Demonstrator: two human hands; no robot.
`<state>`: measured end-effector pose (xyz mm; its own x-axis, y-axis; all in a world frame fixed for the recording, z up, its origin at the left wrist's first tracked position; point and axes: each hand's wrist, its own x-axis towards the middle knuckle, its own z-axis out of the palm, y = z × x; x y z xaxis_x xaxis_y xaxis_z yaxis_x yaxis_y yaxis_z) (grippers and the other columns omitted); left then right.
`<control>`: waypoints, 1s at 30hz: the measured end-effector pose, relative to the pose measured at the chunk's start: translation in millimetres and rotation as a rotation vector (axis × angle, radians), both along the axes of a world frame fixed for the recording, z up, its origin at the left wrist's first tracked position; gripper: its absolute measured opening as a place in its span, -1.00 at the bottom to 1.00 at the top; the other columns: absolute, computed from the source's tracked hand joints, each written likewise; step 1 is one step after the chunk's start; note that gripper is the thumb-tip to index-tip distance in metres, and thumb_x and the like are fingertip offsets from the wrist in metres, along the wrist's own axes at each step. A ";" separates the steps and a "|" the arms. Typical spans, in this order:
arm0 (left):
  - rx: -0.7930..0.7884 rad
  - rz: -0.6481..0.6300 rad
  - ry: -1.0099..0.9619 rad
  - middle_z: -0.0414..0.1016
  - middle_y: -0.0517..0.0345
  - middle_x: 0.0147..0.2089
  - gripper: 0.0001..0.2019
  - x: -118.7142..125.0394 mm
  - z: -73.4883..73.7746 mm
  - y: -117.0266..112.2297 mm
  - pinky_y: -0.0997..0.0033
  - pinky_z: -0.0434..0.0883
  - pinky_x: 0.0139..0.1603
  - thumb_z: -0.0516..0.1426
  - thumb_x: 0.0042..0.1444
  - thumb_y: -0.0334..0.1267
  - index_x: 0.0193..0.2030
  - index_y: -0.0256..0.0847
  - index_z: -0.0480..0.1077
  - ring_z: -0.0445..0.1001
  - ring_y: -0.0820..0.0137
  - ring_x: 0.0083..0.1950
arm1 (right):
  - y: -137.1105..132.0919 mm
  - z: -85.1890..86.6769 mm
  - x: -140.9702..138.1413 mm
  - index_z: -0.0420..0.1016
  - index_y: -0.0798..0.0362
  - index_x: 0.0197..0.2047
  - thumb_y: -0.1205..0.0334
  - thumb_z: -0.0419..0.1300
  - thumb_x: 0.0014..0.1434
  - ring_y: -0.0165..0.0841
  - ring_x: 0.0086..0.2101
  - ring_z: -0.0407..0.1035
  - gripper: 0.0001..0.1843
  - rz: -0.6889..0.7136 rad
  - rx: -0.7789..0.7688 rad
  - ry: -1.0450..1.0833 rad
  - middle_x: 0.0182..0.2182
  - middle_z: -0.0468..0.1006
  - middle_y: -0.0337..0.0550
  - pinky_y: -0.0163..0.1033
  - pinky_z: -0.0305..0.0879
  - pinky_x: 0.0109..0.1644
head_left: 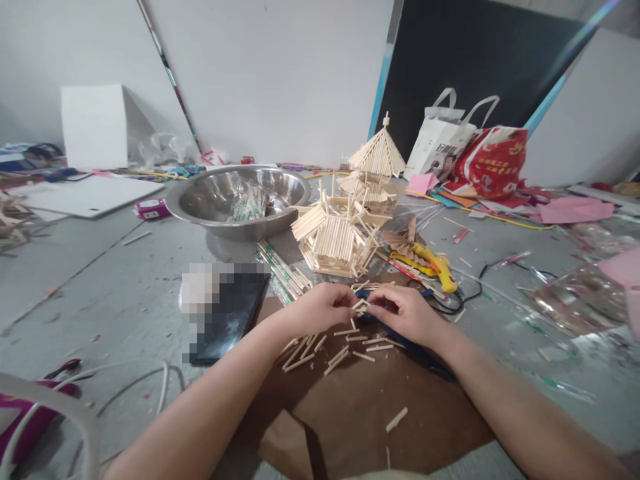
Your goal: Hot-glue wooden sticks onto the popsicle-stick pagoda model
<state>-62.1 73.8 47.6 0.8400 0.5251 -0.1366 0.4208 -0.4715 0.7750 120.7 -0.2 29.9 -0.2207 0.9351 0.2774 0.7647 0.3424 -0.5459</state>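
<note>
My left hand (325,310) is closed in a pinch on short pieces of wooden stick (359,305). From the other side my right hand (407,315) meets them, its thumb and fingers also pinched at the sticks. Exactly how the pieces sit between the fingertips is partly hidden. Under and behind the right hand lies a dark blue thing (417,350), mostly covered, whose kind I cannot make out. Cut wooden sticks (337,360) lie scattered on a brown sheet (360,407) below the hands. Just beyond stands a pagoda-like model (335,237) built of such sticks.
A steel basin (193,203) with wrapped sticks stands behind left. Bundled sticks (283,267) and a dark flat object (233,327) lie left of the hands. A yellow glue gun (437,267) with a black cord is at right. Bags (493,160) stand by the wall.
</note>
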 end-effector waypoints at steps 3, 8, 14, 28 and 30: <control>-0.226 0.082 -0.147 0.23 0.30 -0.58 -0.78 0.0 3.9 1.4 0.61 0.11 -0.63 -0.03 -0.01 -0.21 -0.30 -0.29 0.32 0.13 0.63 -0.62 | 3.3 6.1 -10.1 0.33 0.03 -0.24 0.09 0.04 0.03 -0.48 -0.52 0.24 -0.75 -0.050 -0.026 0.172 -0.44 0.42 -0.22 -0.36 0.17 -0.45; -0.285 0.180 -0.225 0.13 0.36 -0.67 -0.80 -0.8 12.8 -0.2 0.63 0.07 -0.65 0.02 -0.03 -0.21 -0.33 -0.30 0.34 0.07 0.66 -0.67 | 18.1 17.8 -18.1 0.32 0.05 -0.32 0.08 0.05 0.02 -0.48 -0.50 0.25 -0.78 -0.024 -0.111 0.383 -0.49 0.38 -0.25 -0.37 0.19 -0.45; -0.266 0.288 -0.268 0.27 0.26 -0.61 -0.70 -10.6 16.9 6.3 0.60 0.08 -0.68 0.03 -0.04 -0.08 -0.38 -0.31 0.38 0.11 0.65 -0.68 | 38.5 32.8 -23.7 0.30 0.08 -0.42 0.12 0.07 0.00 -0.54 -0.59 0.17 -0.82 -0.042 -0.115 0.529 -0.57 0.32 -0.31 -0.40 0.11 -0.54; -0.352 0.480 -0.496 0.32 0.23 -0.59 -0.78 -19.3 16.5 21.8 0.60 0.02 -0.72 0.15 -0.17 -0.13 -0.50 -0.29 0.35 0.10 0.66 -0.70 | 63.3 36.8 -37.0 0.29 0.10 -0.41 0.14 0.12 -0.04 -0.63 -0.69 0.05 -0.81 0.015 -0.192 0.734 -0.58 0.32 -0.32 -0.42 -0.06 -0.66; -0.357 0.528 -0.526 0.29 0.25 -0.63 -0.78 -20.6 15.4 25.2 0.60 -0.03 -0.72 0.17 -0.19 -0.14 -0.52 -0.29 0.34 0.07 0.67 -0.71 | 63.0 37.0 -36.2 0.29 0.09 -0.34 0.12 0.12 -0.04 -0.63 -0.69 0.05 -0.77 -0.008 -0.170 0.750 -0.55 0.33 -0.31 -0.42 -0.05 -0.66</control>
<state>-82.7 99.0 63.0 0.4960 0.8679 -0.0275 0.0583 -0.0017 0.9983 84.5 62.9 66.9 -0.0236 0.9789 0.2028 0.1712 0.2038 -0.9639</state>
